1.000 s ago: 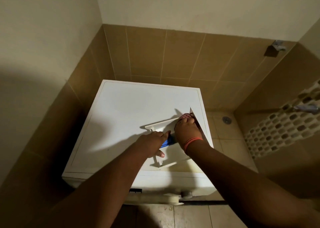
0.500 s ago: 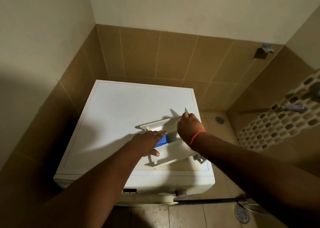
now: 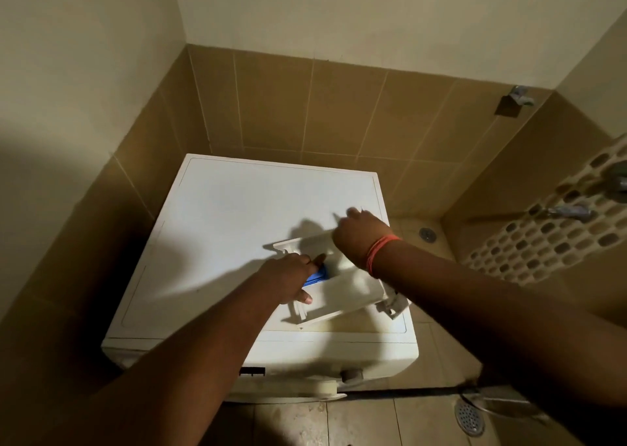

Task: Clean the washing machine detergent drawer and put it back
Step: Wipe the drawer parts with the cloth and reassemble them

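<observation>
White detergent drawer [image 3: 342,293] lies on top of the washing machine [image 3: 237,228], near its front right corner, angled across the lid. Blue insert [image 3: 316,277] visible inside the drawer, partly covered. Left hand [image 3: 288,281] rests on the drawer's left end, fingers curled over the edge by the blue insert, thumb [image 3: 304,299] sticking out along the front wall, so it grips the drawer. Right hand [image 3: 359,238] sits above the drawer's far end, fingers curled and bunched; something thin and pale may stick up from them, too blurred to say, so cannot tell what it pinches, if anything. Orange band [image 3: 380,252] on the right wrist. Grey clip part [image 3: 392,305] at the drawer's right end. Machine sits in a tan-tiled corner; round floor drain [image 3: 470,418] lower right, second drain [image 3: 426,234] behind, tap [image 3: 570,212] on the right wall.
</observation>
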